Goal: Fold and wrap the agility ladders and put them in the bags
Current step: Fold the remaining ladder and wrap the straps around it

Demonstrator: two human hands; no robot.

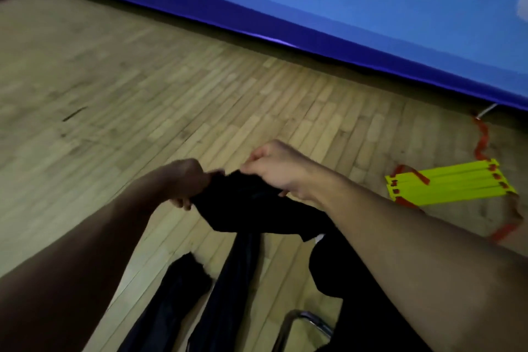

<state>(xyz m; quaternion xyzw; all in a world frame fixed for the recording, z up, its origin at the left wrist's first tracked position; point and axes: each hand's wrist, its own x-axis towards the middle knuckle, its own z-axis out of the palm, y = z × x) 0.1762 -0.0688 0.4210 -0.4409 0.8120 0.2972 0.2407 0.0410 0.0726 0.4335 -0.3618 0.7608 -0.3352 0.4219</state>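
Gripping opposite edges of a black bag (251, 203), the left hand (185, 180) and right hand (278, 168) both have their fingers curled tight into the fabric, holding it up above the wooden floor (114, 80). A folded yellow agility ladder (448, 183) with orange straps lies on the floor well to the right of the right hand, near a blue wall pad (371, 8). Motion blur softens everything, the fingertips are buried in cloth, and more dark fabric (183, 283) and a metal frame (303, 320) below are cut off and hard to identify.
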